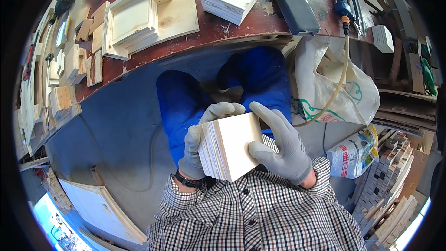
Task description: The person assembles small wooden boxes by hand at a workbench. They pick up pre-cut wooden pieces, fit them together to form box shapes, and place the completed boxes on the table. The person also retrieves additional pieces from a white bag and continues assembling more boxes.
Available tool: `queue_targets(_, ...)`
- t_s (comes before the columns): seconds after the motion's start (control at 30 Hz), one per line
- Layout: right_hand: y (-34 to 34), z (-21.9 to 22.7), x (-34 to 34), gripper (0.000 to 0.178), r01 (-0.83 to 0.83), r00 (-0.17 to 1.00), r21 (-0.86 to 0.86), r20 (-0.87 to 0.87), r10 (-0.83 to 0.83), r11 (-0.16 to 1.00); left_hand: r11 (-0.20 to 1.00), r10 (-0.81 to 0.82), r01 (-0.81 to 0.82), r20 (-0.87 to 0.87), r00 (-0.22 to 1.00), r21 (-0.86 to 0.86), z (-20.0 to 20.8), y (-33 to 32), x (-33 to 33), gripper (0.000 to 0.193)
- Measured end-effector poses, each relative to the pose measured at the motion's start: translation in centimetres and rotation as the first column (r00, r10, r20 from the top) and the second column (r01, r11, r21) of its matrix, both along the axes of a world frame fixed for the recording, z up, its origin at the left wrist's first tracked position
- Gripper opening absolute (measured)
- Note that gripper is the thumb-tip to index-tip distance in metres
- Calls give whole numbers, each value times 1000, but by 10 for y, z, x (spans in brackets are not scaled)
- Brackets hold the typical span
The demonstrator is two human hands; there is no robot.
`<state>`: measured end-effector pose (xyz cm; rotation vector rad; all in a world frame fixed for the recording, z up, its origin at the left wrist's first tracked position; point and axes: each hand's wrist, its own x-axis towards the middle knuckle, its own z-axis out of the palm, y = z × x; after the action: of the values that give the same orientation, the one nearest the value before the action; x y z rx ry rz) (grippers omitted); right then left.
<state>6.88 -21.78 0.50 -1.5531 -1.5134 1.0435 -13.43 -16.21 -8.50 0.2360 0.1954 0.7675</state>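
Pale plywood pieces, gathered as one stack of thin square boards [231, 146], are held in front of the chest, above the blue trousers [186, 107]. The stack is clamped between both gloved hands: the left hand [200, 139] is wrapped around its layered edge, and the right hand [283, 146] is pressed on its broad face and right side. The layered edge is turned to the left. The bench [204, 28] with other wood blocks [134, 21] lies well apart, ahead.
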Motion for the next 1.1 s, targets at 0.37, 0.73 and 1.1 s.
queue_targets(0.37,-3,5,-8,72,11,998,199,52,-21,980,987,35,-11,151,988,-158,5,-5,4,115)
queue_targets(0.73,-5,7,-17,67,-30,999,299,40,19,954,986,5,81,514,858,-145,-5,-3,6,120)
queue_targets(1.1,3,6,-16,100,-88,989,311,139,47,946,956,56,13,227,972,-292,29,-4,0,91)
